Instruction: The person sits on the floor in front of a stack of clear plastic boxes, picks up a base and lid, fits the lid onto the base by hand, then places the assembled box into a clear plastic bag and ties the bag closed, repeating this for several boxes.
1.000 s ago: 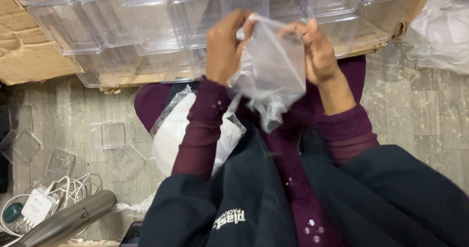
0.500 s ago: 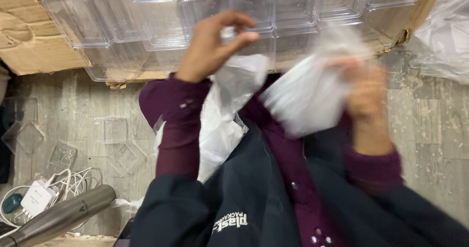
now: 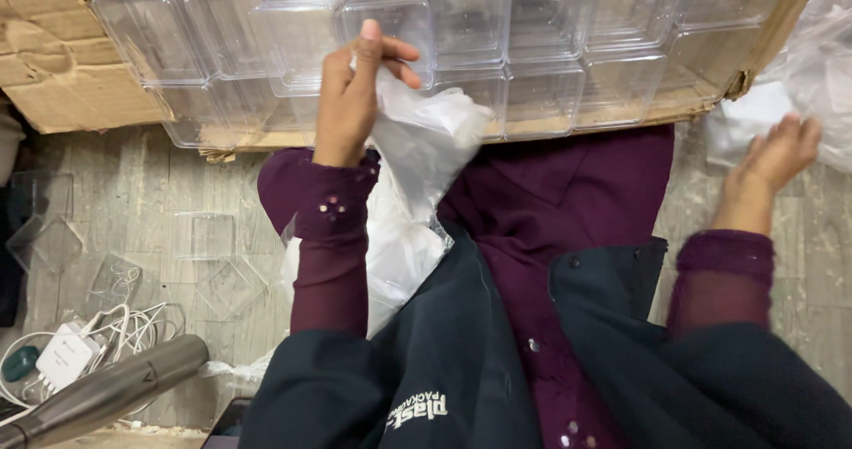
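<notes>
Since half a second ago, the right hand (image 3: 770, 161) has swung right, open, to clear bags on the floor. Left hand (image 3: 353, 90) pinches a crumpled clear plastic bag (image 3: 417, 152) near the far cardboard tray of clear plastic boxes (image 3: 532, 50). Loosely held, it might slip; open floor lies left.

We wear a dark navy sleeveless jacket (image 3: 461, 369) over a deep maroon buttoned garment (image 3: 559, 209); white lettering marks the jacket's chest; our sheer maroon sleeves (image 3: 333, 263) end in knitted cuffs, the left cuff (image 3: 335, 208) dotted with small shiny sequins; both hands are bare.
</notes>
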